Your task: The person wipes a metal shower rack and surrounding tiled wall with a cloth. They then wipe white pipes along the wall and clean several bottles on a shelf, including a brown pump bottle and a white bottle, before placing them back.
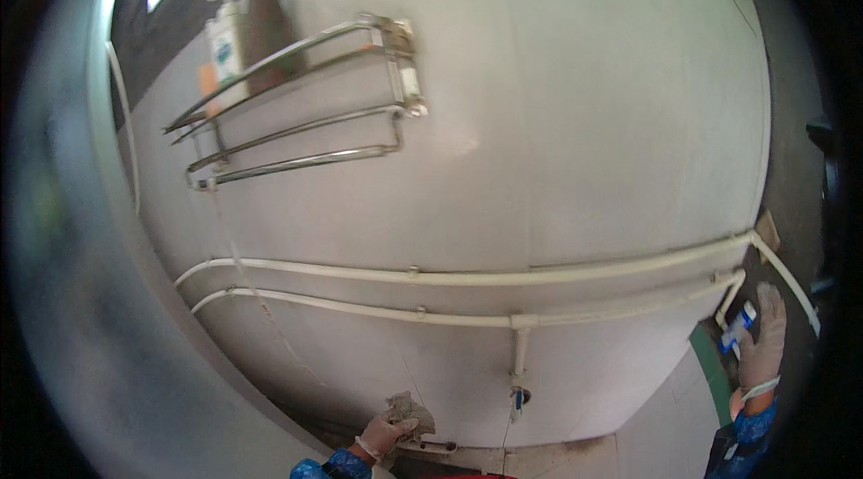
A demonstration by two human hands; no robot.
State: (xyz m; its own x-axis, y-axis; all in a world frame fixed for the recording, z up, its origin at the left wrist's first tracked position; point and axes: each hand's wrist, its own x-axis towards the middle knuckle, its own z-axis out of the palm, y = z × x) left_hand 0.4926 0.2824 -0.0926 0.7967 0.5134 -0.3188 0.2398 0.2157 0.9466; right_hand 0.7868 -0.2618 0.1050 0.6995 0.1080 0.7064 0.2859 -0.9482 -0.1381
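Note:
My left hand [382,436], in a pale thin glove with a blue sleeve cover, grips a crumpled grey cloth [410,413] low against the white wall panel. My right hand [765,344], gloved the same way, is at the far right beside a dark wall. Its fingers are stretched out straight with the thumb apart. A small blue and white object [739,327] is right by that thumb; whether they touch, I cannot tell. Below the cloth is a pale bar-like fitting [431,446], partly covered by the hand.
Two white pipes [472,276] cross the wall, the lower feeding a tap with a blue handle [518,399]. A metal rack [303,160] holds a pump bottle [228,47] and a dark bottle [268,27]. A large smooth surface [87,243] curves along the left.

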